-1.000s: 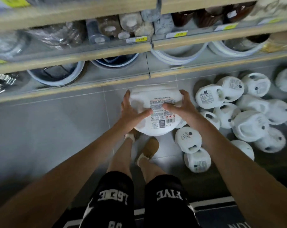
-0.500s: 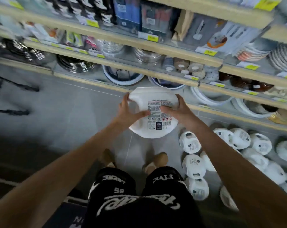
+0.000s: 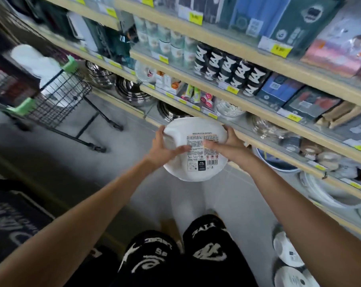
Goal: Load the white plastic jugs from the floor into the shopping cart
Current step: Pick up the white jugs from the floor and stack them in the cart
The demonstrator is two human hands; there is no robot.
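Dim, flat store light w/ motion blur throughout, fisheye bending at edges, floor in shadow.

Both bare arms reach forward from 7 and 5 o'clock, and the left hand (image 3: 165, 145) and right hand (image 3: 230, 145) grip the white jug (image 3: 196, 129) at its 9 and 3 o'clock sides, thumbs laid across its face.

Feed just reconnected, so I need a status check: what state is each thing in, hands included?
Held jug: off the floor, label facing the camera, held between both hands.
Left hand: grips the jug's left side, thumb across its front.
Right hand: grips the jug's right side, thumb on the label.
Shopping cart: standing at left, apart from the hands, white items piled inside.
Floor jugs: lying at lower right, untouched.
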